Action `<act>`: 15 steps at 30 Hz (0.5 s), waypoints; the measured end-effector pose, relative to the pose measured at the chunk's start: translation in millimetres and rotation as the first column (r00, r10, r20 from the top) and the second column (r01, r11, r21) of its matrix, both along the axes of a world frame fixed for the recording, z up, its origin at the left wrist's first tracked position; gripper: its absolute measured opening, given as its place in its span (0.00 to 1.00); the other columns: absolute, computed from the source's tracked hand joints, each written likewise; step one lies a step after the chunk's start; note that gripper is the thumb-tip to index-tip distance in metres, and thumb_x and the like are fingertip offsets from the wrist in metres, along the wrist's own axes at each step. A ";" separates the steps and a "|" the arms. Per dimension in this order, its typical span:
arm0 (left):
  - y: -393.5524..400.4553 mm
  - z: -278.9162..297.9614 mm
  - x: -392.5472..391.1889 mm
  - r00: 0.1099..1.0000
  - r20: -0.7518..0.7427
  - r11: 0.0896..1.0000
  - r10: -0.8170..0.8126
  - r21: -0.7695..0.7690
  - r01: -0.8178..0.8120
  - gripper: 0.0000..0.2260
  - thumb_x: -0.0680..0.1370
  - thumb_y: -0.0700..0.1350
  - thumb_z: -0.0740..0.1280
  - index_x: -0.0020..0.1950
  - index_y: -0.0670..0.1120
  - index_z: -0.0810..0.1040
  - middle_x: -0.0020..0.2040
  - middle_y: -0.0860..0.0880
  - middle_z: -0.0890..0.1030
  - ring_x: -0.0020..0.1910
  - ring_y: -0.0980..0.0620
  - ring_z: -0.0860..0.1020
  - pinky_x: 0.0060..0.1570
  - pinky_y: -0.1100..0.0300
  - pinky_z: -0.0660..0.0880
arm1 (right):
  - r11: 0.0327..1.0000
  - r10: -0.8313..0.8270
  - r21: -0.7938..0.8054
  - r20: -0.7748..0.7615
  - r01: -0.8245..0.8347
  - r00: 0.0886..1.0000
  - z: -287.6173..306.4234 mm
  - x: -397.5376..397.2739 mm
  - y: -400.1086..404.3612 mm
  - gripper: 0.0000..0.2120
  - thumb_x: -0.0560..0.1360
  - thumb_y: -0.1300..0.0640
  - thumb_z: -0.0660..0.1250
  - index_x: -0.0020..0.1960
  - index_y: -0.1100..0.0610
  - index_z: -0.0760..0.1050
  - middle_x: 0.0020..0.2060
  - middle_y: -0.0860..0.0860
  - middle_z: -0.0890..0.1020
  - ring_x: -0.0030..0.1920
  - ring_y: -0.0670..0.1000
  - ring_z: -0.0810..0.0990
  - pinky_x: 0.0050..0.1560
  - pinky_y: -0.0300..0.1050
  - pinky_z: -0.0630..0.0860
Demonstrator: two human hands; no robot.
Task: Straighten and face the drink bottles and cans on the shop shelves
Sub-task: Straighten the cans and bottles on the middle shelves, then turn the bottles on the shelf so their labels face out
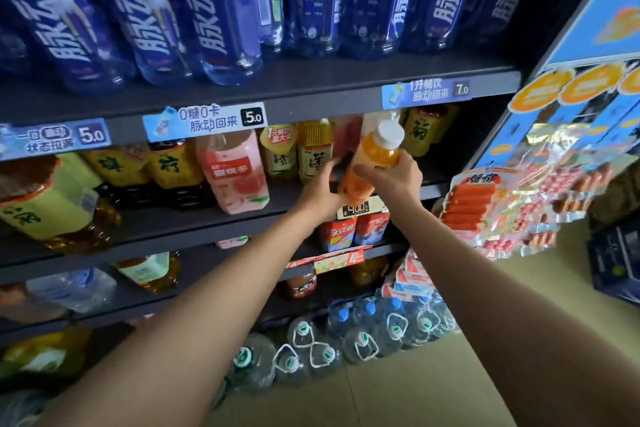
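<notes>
**Head view: orange bottle held at the second shelf**

Head camera looked down along both my forearms toward the drinks shelving. My right hand [391, 177] gripped an orange juice bottle [370, 163] around its middle, fingers curled over it; the bottle was tilted, white cap up and to the right, in front of the second shelf [173, 218] at its right end. My left hand [320, 189] was at the bottle's lower part, fingers stretched toward the shelf; whether they closed on the bottle I could not tell. Just left of my hands stood yellow tea bottles [313, 149], and further left a pink peach drink bottle [233, 173], leaning. Blue bottles [221, 14] filled the top shelf, some labels facing front, some turned away. Price tags [204, 121] ran along the shelf edge. Large water jugs [325, 347] sat on the floor below. Sausage packets [502, 208] hung on the rack to the right.
</notes>
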State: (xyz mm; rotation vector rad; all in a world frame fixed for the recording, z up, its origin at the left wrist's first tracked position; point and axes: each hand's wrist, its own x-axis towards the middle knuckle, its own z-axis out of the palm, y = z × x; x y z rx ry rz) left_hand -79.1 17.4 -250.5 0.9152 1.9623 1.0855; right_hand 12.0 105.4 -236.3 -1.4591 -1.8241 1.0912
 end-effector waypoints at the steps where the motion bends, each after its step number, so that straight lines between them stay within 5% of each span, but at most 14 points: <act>1: 6.6 0.2 2.9 1.000 0.022 1.000 0.006 0.015 -0.007 0.33 0.73 0.42 0.70 0.74 0.51 0.59 0.65 0.48 0.72 0.63 0.48 0.72 0.61 0.53 0.71 | 1.000 0.019 0.006 -0.006 -0.019 1.000 2.1 -3.7 5.1 0.28 0.64 0.52 0.77 0.61 0.59 0.73 0.56 0.53 0.78 0.56 0.51 0.76 0.49 0.39 0.68; 5: 20.7 -2.9 4.5 0.991 0.111 0.996 0.067 0.050 -0.073 0.33 0.74 0.36 0.68 0.75 0.51 0.57 0.66 0.45 0.73 0.63 0.46 0.73 0.63 0.45 0.71 | 0.997 0.081 0.010 0.002 -0.081 0.997 6.5 -17.8 15.6 0.29 0.66 0.52 0.76 0.63 0.59 0.70 0.59 0.53 0.75 0.58 0.52 0.75 0.52 0.44 0.71; 15: 22.4 -10.9 -5.0 0.971 0.202 0.985 0.129 0.084 -0.148 0.36 0.73 0.29 0.64 0.76 0.54 0.57 0.67 0.49 0.72 0.65 0.50 0.71 0.65 0.50 0.69 | 0.965 0.221 0.144 0.014 -0.221 0.975 -20.3 -35.5 18.0 0.31 0.67 0.57 0.74 0.67 0.60 0.66 0.61 0.56 0.74 0.62 0.56 0.72 0.57 0.50 0.72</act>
